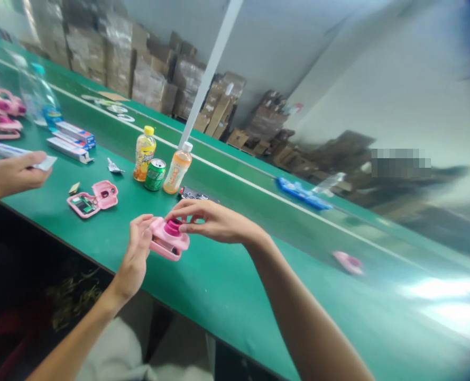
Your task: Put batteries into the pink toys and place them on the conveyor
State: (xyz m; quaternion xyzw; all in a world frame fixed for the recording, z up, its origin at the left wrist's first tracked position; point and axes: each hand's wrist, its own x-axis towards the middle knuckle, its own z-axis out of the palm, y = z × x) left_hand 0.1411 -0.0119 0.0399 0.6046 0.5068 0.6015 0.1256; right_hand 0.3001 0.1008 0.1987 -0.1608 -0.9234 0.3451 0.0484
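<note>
A pink toy camera (164,233) with a magenta lens ring (173,227) is held just above the green table. Along its near side runs a gap between the shell halves, with dark parts showing inside. My left hand (134,255) grips the camera's left end. From the right, my right hand (213,221) pinches the lens ring between thumb and fingers. Farther left on the table, another pink camera shell (106,197) lies opened, its green circuit board (83,205) exposed.
A co-worker's hand (18,172) holds a tube at far left. Beyond my hands stand a yellow-capped bottle (143,156), a green can (154,175) and a white-capped bottle (177,170). A pink part (348,262) lies on the conveyor belt, right. Small boxes (70,148) lie left.
</note>
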